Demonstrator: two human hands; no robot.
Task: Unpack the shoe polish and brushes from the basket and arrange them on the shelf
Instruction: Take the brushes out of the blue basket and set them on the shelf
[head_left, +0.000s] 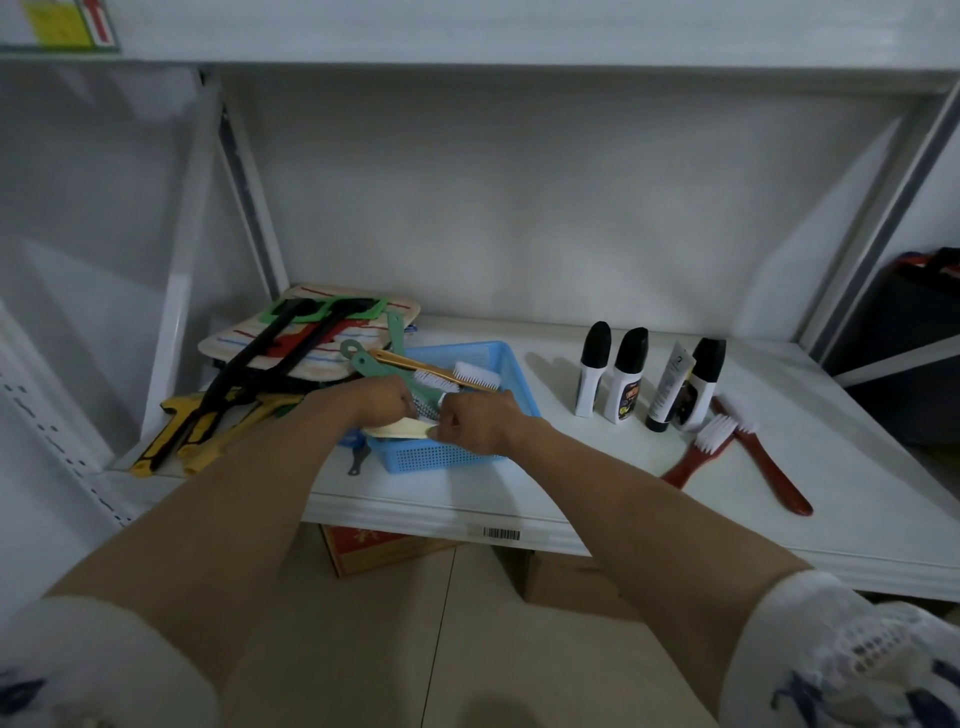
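Both forearms reach forward from the white patterned sleeves (852, 654) and meet over the near edge of the blue basket (441, 457), which sits on the white shelf (623, 499) a little left of centre. Left hand (382, 400) and right hand (475, 418) have their fingers curled round a pale cream brush handle (400, 429) lying across the basket rim, one hand at each end, probably to lift it free of the tangle beneath. Inside the basket more brushes remain: a green-handled brush (374, 366) and an amber-handled brush (441, 370) with white bristles, both poking out over the far left side, so the unpacking looks about half done. To the right, well apart from the basket, four shoe polish bottles (631, 374) stand upright in a close row, and two red-handled brushes (727, 447) lie crossed just in front of them, evidently the arranged group. Left of the basket a heap of long black and yellow tools (218, 410) rests on a striped cloth (311, 332), seemingly unrelated stock. Below the shelf, cardboard boxes (374, 551) sit on the floor
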